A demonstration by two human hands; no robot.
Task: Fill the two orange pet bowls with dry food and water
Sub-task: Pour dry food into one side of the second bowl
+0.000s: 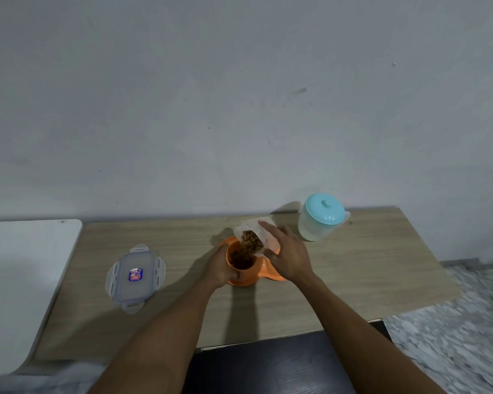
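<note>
Orange bowl (251,275) gripped by left hand (218,270), right hand (289,255) just above grasping tilted container (252,240), kibble (241,258) falling in

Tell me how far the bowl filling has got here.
Done: the lid lies off on the table. In hand: the right hand tips the clear container, dry food falling into the left orange bowl, which the left hand grips. Left: water. The pitcher stands capped and untouched at the back, and the second bowl is mostly hidden behind the right hand, contents unseen.
</note>
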